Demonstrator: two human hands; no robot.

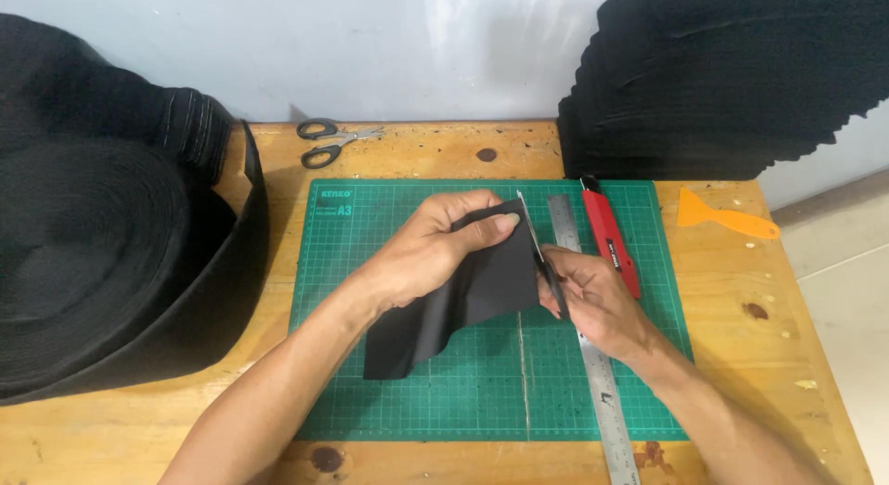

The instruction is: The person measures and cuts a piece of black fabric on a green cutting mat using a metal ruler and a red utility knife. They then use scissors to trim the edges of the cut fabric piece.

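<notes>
My left hand (435, 249) pinches the upper edge of a black fabric piece (463, 304) and lifts it above the green cutting mat (417, 392). My right hand (597, 295) grips a pair of small scissors (542, 253) whose thin blade points up along the fabric's right edge. The fabric's lower left corner droops onto the mat. Both hands are close together over the mat's upper middle.
A steel ruler (593, 355) lies lengthwise on the mat's right side, with a red utility knife (611, 235) beside it. Black-handled scissors (329, 142) rest at the table's back. An orange scraper (722, 216) lies far right. A large black fabric roll (102, 253) fills the left; stacked black fabric (722, 77) stands back right.
</notes>
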